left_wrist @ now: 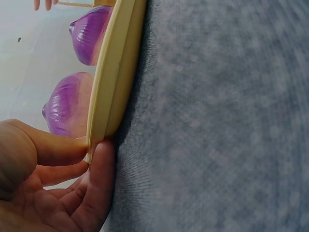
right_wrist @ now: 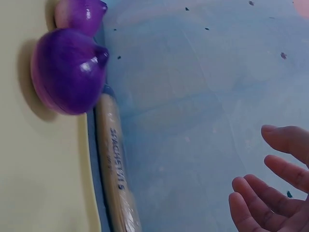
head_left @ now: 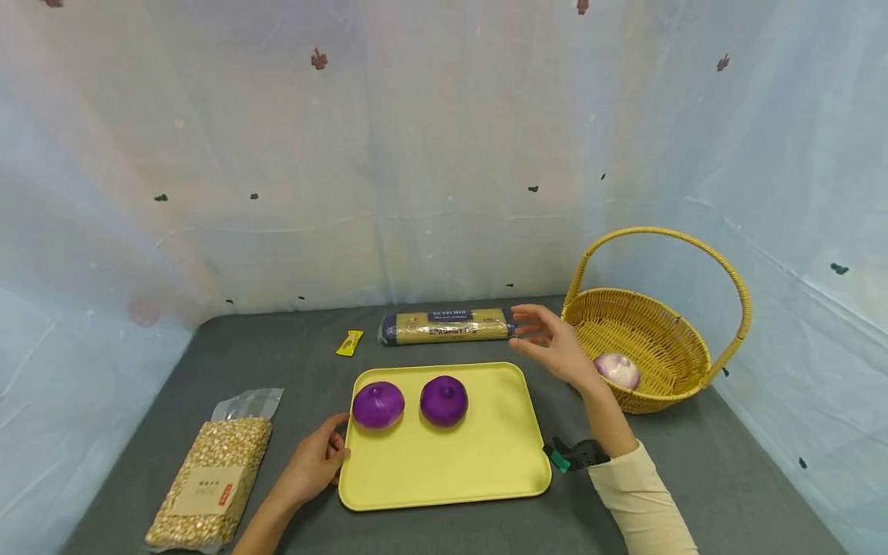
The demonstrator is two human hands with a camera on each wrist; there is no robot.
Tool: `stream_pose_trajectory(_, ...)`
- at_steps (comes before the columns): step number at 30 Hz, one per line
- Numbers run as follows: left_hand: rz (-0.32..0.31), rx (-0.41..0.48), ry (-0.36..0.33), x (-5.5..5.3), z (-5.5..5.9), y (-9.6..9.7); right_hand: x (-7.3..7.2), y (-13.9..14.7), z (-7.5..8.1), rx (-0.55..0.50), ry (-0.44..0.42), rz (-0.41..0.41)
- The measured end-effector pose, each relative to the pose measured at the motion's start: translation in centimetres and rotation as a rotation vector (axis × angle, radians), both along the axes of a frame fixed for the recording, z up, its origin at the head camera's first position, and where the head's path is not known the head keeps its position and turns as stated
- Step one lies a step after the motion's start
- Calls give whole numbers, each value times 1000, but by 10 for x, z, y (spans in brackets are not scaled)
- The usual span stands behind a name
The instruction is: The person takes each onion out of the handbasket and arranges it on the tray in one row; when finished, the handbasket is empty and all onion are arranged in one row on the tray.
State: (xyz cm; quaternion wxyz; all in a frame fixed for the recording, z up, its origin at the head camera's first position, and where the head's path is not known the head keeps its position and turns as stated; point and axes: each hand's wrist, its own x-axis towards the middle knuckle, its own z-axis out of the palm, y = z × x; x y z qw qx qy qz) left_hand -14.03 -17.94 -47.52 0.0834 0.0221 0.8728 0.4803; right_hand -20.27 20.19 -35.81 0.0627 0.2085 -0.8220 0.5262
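The left hand [head_left: 314, 462] pinches the left edge of a yellow tray [head_left: 486, 459] carrying two purple onions [head_left: 444, 401]. The right hand [head_left: 560, 351], fingers empty and loosely apart, obscures the right end of a spaghetti pack [head_left: 447, 327].

Glossy onions [head_left: 378, 405], smooth plastic-looking tray [head_left: 479, 455], rough woven basket [head_left: 617, 304], matt cloth [head_left: 298, 366]

Cream right sleeve [head_left: 644, 502]; black wrist strap [head_left: 590, 453]; green tab [head_left: 559, 461]

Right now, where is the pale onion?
In the head view, the pale onion lies inside the wicker basket on the right, near its front-left side, to the right of the yellow tray and the right hand.
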Motion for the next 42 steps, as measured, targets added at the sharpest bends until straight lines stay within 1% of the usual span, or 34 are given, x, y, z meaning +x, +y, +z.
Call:
stream_pose_trajectory(3,4,1,0,0,1,1,-5,12,-7,-11,10,-18)
stream_pose_trajectory(6,6,-3,1,0,1,1,-2,19,-3,-29,-2,-35)
stream_pose_trajectory(10,3,-8,3,0,0,1,8,22,9,-17,0,-70)
stream_pose_trajectory(13,2,-6,4,1,0,1,11,25,12,-12,8,-83)
stream_pose_trajectory(15,3,-5,7,1,0,1,11,27,11,-11,12,-86)
stream_pose_trajectory(22,0,-3,10,1,0,0,0,44,-8,-5,-4,-116)
stream_pose_trajectory(25,0,-4,9,1,0,0,0,47,-9,5,-5,-125)
stream_pose_trajectory(32,5,-1,15,1,-2,-1,10,48,0,5,20,-162)
stream_pose_trajectory(39,4,-5,9,1,-2,-1,0,67,-18,-69,60,-158)
stream_pose_trajectory(42,-1,-5,9,0,-1,-1,-1,74,-21,-84,74,-170)
